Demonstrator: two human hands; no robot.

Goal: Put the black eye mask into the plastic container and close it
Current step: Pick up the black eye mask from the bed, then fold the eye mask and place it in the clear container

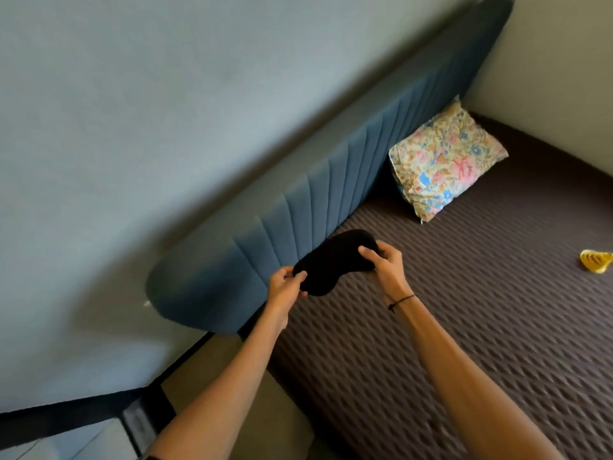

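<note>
The black eye mask (333,262) is held in the air in front of the blue headboard, stretched between both hands. My left hand (284,288) pinches its lower left end. My right hand (384,263) grips its upper right end, with a thin black band on that wrist. No plastic container shows in the view.
A blue padded headboard (298,207) runs along the grey wall. The bed with a brown textured cover (464,310) lies below and to the right. A floral pillow (444,164) leans at the headboard. A small yellow object (595,260) lies on the cover at the right edge.
</note>
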